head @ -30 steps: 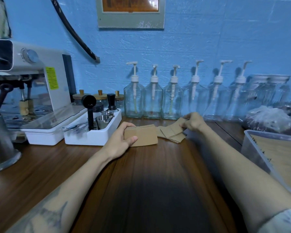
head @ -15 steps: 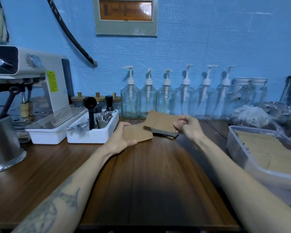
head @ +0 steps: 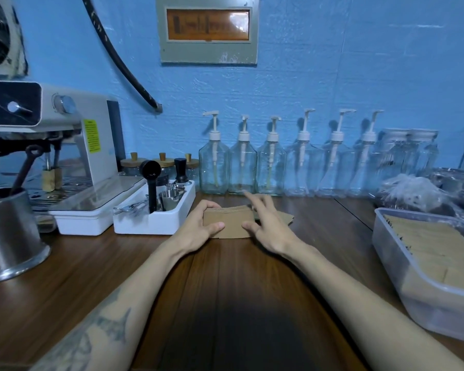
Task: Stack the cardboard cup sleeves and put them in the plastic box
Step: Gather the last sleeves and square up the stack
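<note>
Two hands meet at the small stack of cup sleeves (head: 229, 223) on the bench (head: 239, 290): left hand (head: 198, 228) grip curled round its end, right hand (head: 265, 223) fingers spread loosely; light, slippery card likely needs edge-squeezing before the plastic box (head: 402, 279).

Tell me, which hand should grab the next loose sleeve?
The right hand, probably. Its fingers are spread and free, and the loose sleeves lie just behind it. The left hand is busy gripping the stack of sleeves on the table, farther from them.
</note>
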Demonstrator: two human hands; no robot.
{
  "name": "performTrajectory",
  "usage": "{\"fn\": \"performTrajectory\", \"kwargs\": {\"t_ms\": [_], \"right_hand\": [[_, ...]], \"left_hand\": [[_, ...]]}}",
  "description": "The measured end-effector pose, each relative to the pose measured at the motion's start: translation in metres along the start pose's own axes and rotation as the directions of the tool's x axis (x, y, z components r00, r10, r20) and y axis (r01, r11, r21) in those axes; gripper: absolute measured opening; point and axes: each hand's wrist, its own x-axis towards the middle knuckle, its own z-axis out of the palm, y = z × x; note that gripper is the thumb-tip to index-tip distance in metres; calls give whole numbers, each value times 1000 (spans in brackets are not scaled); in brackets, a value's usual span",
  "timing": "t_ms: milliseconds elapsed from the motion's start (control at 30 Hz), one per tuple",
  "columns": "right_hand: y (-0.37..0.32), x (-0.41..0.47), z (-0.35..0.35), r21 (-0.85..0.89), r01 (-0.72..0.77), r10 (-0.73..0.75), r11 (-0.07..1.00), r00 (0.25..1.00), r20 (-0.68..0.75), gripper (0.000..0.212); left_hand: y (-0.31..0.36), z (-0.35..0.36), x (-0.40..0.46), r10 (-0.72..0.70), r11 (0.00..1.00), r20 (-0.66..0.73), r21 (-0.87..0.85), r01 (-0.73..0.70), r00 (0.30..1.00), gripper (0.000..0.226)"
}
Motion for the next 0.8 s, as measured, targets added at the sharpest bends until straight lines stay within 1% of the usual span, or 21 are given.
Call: {"fn": "performTrajectory", "kwargs": {"t_ms": [100, 167, 300, 533, 600, 667, 733, 800], "right_hand": [[3, 3, 4, -122, 61, -49, 991, 994, 97, 62], [6, 4, 3, -160, 84, -70, 984, 994, 88, 55], [11, 5, 1, -161, 117, -104, 980, 991, 83, 44], [14, 5, 1, -128, 106, -97, 986, 992, 76, 49], [14, 4, -3, -109, 77, -69, 991, 995, 76, 52], [18, 4, -9, -102, 22, -20, 995, 999, 27, 53], [27, 5, -15, -184, -45, 37, 982, 998, -45, 53], [35, 7, -19, -324, -117, 98, 939, 992, -73, 53]], "left_hand": [[-3, 0, 1, -3, 1000, 64, 28, 1, 998, 32], [-4, 0, 2, -14, 999, 81, 43, 11, 997, 31], [-4, 1, 3, -2, 999, 41, 35, 1, 999, 29], [-1, 0, 0, -3, 999, 18, 42, 2, 1000, 29], [0, 0, -1, -11, 999, 20, 32, 10, 1000, 29], [1, -1, -2, -26, 1000, 16, 14, 26, 1000, 29], [0, -3, -2, -40, 999, 3, 17, 40, 999, 29], [-2, -5, -2, -61, 998, -2, 25, 61, 998, 28]]}}
